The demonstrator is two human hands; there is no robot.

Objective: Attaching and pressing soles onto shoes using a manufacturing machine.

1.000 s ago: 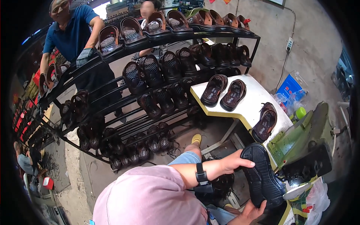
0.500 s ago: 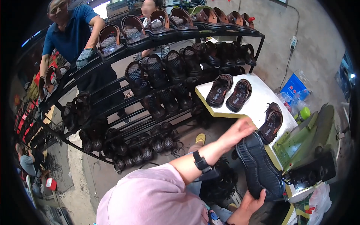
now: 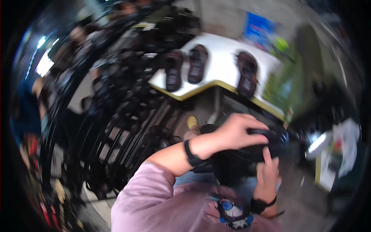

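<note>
A black shoe (image 3: 277, 144) is in front of me, off the near edge of the white table; motion blur hides its details. My left hand (image 3: 239, 132) comes over it from the left, with thumb and fingers closed round its upper end. From below, my right hand (image 3: 267, 170) grips its near side, the index finger pointing up along it. On the white table (image 3: 220, 48) sit three dark brown sandals: a left sandal (image 3: 174, 71), a middle sandal (image 3: 198, 63) and a right sandal (image 3: 247, 74) at the yellow edge.
Black racks (image 3: 83, 133) carrying many dark sandals fill the left side. A green machine-like casing (image 3: 288, 83) stands right of the table. Behind lies a blue bag (image 3: 259, 31) by a lime-green cap (image 3: 281, 44). A clear plastic bag (image 3: 346, 145) hangs at the far right.
My view has swung right and blurred. The black shoe, upright against the table edge before, is now off it, nearer me. My left hand has moved onto the shoe; my right still holds it.
</note>
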